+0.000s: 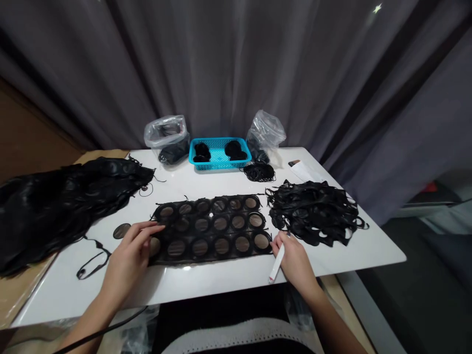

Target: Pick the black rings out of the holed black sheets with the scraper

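Observation:
A black sheet (191, 233) lies in front of me, with rows of round rings cut or pressed into it and brownish discs showing inside. My left hand (134, 248) rests on the sheet's left end, fingers stretched out over it; its thumb is hidden. At the right end, my right hand (291, 253) grips a slim white pen-like tool (277, 263), whose dark tip points away from me. The fingertips of that hand touch or nearly touch the sheet's right edge. A loose dark disc (121, 230) sits just left of my left hand.
A large black heap (70, 196) covers the left side; a pile of black cut-out strips (313, 211) lies right. Behind stand a blue basket (220, 165) and two clear bags (165, 135) with black pieces. A thin black loop (92, 265) lies near the left front.

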Demonstrator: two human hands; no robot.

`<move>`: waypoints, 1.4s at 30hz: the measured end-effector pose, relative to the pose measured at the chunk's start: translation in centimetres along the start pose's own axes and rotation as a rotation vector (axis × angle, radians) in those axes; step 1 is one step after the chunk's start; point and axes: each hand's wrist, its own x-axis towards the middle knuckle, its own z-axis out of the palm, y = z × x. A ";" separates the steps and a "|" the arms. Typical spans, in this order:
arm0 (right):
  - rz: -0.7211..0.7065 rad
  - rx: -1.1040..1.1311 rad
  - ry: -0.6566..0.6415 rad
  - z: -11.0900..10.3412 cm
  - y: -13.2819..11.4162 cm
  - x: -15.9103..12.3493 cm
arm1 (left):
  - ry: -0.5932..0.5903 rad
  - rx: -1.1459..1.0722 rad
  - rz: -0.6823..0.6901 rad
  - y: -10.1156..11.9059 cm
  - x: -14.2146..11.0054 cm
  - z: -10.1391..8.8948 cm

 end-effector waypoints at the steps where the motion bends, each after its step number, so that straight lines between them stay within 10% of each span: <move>1: 0.003 0.001 -0.003 -0.1 0.1 0.1 | -0.035 0.068 -0.009 0.0 0.3 -0.3; 8: 0.098 0.490 0.031 -2.1 0.1 0.6 | -0.253 0.428 0.075 -0.1 -0.2 -0.5; 12: 0.180 0.857 -0.061 -3.4 -0.5 1.4 | -0.237 0.156 0.402 5.2 0.2 3.9; 17: 0.103 0.686 -0.268 -3.0 -1.5 2.3 | -0.468 -0.118 0.877 11.5 1.7 11.0; 22: 0.087 0.583 -0.254 -2.5 -1.3 2.3 | -0.407 -0.088 0.856 12.1 1.5 13.5; 42: 0.010 0.474 -0.269 -2.8 -1.5 2.1 | -0.400 -0.175 0.843 12.0 1.4 13.4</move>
